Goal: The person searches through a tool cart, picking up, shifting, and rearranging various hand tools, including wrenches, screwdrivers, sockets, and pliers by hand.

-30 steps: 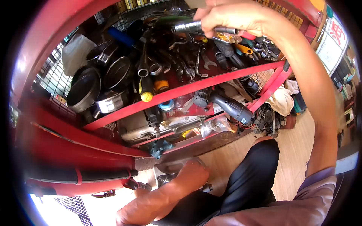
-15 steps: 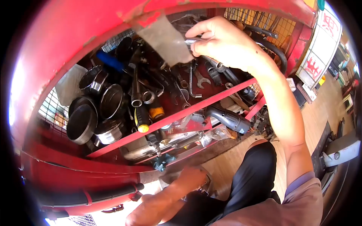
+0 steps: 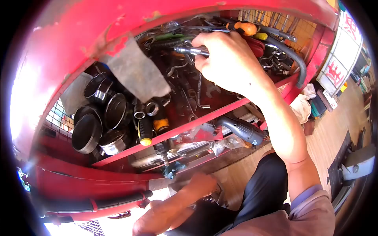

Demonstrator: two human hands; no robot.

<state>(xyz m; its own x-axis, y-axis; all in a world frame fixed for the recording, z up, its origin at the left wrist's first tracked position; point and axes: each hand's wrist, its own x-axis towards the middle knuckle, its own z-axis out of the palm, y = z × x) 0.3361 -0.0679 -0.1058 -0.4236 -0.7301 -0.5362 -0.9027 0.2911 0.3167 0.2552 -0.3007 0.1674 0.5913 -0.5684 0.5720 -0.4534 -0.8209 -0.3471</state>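
My right hand (image 3: pixel 226 55) is inside the red tool cabinet, its thumb and fingers pinched on a chrome bar-shaped tool (image 3: pixel 193 50). The tool points left, above the shelf. Below the hand lie an L-shaped wrench (image 3: pixel 199 92) and an open-end wrench (image 3: pixel 214 91). An orange-handled tool (image 3: pixel 245 28) lies just behind the knuckles. My left hand (image 3: pixel 202 184) is low by my knee, beside a greyish rounded object (image 3: pixel 217 193) that I cannot identify. Its fingers are too hidden and blurred to read.
Several black metal cups (image 3: pixel 87 133) crowd the shelf's left side, near a yellow-tipped screwdriver (image 3: pixel 145 131). A grey flap (image 3: pixel 138 72) hangs from the cabinet's upper edge. The red shelf rail (image 3: pixel 179 131) crosses in front. A black power tool (image 3: pixel 242 129) sits below.
The view has shifted, and the grey flap appears farther left. My right hand, still on the chrome tool, has dropped slightly, revealing the orange handle behind it. The left hand barely moves.
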